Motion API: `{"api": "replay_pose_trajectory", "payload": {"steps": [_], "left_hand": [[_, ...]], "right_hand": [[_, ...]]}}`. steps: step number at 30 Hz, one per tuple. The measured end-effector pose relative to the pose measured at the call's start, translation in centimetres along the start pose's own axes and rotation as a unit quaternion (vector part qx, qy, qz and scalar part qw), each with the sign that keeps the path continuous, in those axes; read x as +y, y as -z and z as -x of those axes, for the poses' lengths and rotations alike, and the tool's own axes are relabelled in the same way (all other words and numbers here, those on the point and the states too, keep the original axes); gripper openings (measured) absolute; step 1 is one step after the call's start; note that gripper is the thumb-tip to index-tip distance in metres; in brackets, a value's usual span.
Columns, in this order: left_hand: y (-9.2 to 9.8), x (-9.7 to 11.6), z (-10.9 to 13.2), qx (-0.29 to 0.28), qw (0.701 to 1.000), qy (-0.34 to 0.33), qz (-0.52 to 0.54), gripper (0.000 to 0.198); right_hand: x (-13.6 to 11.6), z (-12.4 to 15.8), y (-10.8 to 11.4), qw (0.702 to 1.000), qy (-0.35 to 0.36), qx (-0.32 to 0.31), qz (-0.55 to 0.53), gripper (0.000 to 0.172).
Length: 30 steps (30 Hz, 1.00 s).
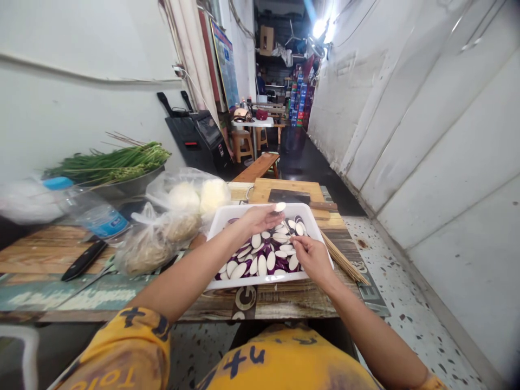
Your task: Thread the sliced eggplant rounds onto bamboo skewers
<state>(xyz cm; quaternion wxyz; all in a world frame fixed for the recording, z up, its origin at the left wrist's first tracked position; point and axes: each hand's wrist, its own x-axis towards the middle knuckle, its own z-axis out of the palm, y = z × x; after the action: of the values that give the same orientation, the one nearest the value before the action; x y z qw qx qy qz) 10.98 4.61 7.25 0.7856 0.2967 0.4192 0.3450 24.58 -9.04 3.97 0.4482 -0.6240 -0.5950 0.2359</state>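
1. Left hand [260, 218] pinches one thin oval white veg slice w/ purple rim [280, 206] at fingertips, raised just above far end of white rectangular plastic tray [260, 280].
2. Tray sits on worn wooden-plank bench [284, 300], approx. centre, filled w/ heap of matching white-and-purple slices [264, 257].
3. Right hand [312, 259] hovers over tray's near right corner, fingers drawn together; can't tell if anything's in the pinch.
4. Bundle of thin pale bamboo skewers [345, 261] lies just beside tray, right side.
5. Handling, by the look: slice is light, thin, prob. spongy and a bit damp, so it could bend or snap. Best held by the firmer purple edge, thumb vs. fingers, light pressure.
6. Also on bench: black-handled knife [83, 260] far left; pale wooden cutting board [284, 187] behind tray.
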Motion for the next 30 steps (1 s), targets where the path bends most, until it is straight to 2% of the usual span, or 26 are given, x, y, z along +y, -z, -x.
{"api": "replay_pose_trajectory", "payload": {"steps": [12,15,19,21,24,27,30], "left_hand": [[-0.1,0.4,0.6,-0.031,0.999,0.017,0.007,0.009],[-0.5,-0.2,1.2,-0.05,0.998,0.026,-0.011,0.009],[-1.4,-1.9,1.9,-0.112,0.988,0.069,-0.075,0.008],[-1.8,-2.4,1.8,-0.132,0.986,0.048,-0.088,0.01],[-1.7,-1.9,1.3,-0.11,0.992,-0.019,-0.057,0.01],[-1.0,-0.5,0.7,-0.052,0.995,-0.088,-0.003,0.008],[-0.3,0.5,0.5,-0.012,0.995,-0.094,0.007,0.004]], "right_hand": [[-0.5,0.2,0.3,1.0,-0.012,0.0,0.02,0.029],[-0.4,0.1,0.2,1.0,-0.016,0.004,0.011,0.028],[-0.2,-0.3,0.2,0.999,-0.026,0.017,-0.028,0.028],[-0.1,-0.5,0.3,0.997,-0.048,0.018,-0.051,0.029],[-0.2,-0.6,0.4,0.994,-0.078,-0.016,-0.07,0.031],[-0.2,-0.6,0.5,0.996,-0.065,-0.037,-0.041,0.031],[-0.1,-0.6,0.4,0.999,-0.032,-0.029,-0.004,0.034]]}}
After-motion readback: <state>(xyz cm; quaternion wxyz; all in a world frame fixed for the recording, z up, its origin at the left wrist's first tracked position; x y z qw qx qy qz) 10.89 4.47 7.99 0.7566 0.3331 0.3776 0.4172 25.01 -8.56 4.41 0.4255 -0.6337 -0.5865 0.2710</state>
